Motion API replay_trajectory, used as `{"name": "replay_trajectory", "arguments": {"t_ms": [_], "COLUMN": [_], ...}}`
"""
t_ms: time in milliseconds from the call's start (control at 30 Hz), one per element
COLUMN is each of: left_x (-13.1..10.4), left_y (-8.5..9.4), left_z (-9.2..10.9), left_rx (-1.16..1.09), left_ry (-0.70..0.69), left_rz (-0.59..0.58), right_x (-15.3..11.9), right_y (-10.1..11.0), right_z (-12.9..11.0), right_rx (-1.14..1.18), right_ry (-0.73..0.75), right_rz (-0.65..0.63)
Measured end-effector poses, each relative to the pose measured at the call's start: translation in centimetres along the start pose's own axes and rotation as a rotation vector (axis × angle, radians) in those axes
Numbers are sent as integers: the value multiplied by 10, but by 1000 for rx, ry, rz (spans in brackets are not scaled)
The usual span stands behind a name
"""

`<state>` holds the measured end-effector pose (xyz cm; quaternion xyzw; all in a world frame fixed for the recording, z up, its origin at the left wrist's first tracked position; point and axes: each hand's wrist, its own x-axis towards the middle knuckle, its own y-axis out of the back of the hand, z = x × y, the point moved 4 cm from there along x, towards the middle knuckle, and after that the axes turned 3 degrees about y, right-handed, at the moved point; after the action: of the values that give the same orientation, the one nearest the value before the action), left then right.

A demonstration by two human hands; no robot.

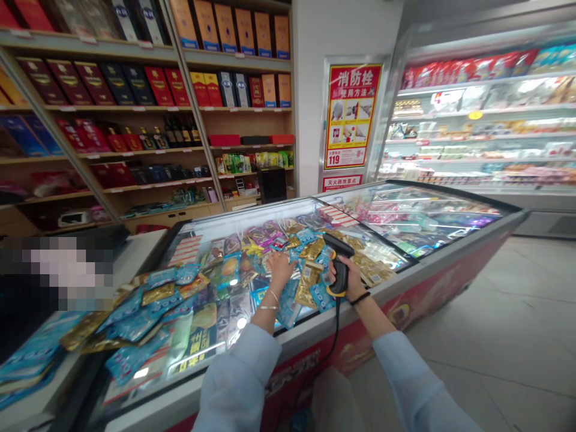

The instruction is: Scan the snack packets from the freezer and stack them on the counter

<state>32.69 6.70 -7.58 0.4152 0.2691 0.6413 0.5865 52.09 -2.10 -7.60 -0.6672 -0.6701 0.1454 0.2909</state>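
A black and yellow barcode scanner (338, 267) is in my right hand (348, 276), its fingers wrapped round the handle and its cable hanging down. My left hand (279, 269) rests among blue and gold packets on the glass freezer lid; whether its fingertips grip one is too small to tell. A gold packet (309, 281) with a barcode label lies between my hands. Blue packets (288, 306) lie beside my left wrist. A larger pile of blue and gold packets (139, 315) covers the left end of the lid.
The chest freezer (432, 270) stretches to the right, frozen goods under its glass. A white counter (139, 246) with more blue packets adjoins on the left, where a blurred person (67, 270) is. Behind are shelves of boxes (234, 108) and a lit refrigerated display (486, 114).
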Motion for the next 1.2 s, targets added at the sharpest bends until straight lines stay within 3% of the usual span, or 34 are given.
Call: {"name": "replay_trajectory", "arguments": {"t_ms": [167, 433, 733, 867, 1067, 1200], "left_x": [4, 11, 7, 8, 8, 4], "left_y": [1, 5, 19, 32, 54, 61], "left_z": [-1, -3, -1, -6, -15, -13], "left_rx": [10, -180, -288, -327, -451, -430], "left_ry": [77, 40, 2, -25, -22, -19], "left_rz": [-32, -122, -111, -40, 225, 318], "right_x": [0, 1, 2, 3, -1, -5], "right_y": [0, 0, 2, 1, -2, -6], "right_z": [1, 0, 3, 2, 3, 5], "right_rx": [22, 4, -12, -8, -3, -21], "right_ry": [6, 8, -2, 13, 4, -38], "right_rz": [4, 17, 41, 22, -45, -106]}}
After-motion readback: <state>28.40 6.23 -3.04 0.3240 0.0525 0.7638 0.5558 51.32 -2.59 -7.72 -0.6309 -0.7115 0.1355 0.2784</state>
